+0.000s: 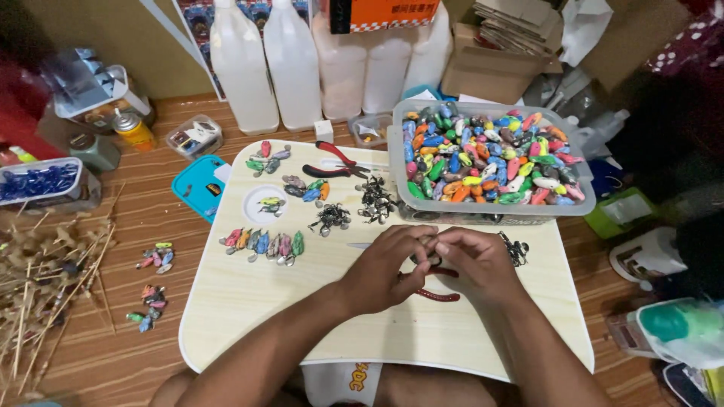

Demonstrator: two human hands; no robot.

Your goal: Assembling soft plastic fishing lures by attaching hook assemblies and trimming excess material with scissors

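Here both hands meet over the middle of the pale lap tray: the left hand and the right hand pinch together on a small dark metal piece, fingertips closed round it, though what exactly it is stays too hidden to tell. A red-handled tool lies just beneath the grip, partly covered by the palms.

To do this fiddly work well, I would judge that the fingertips should stay tight and close together, wrists resting on the tray for steadiness, so the tiny part does not spring away.

Just beyond the grip sit 2 heaps of dark hooks, and further out the red pliers. Left of the grip lies a row of painted lures. Beyond and to the right stands a clear tub of coloured lures, its near wall close to the knuckles; another hook cluster lies just beside the right hand and could snag a finger.
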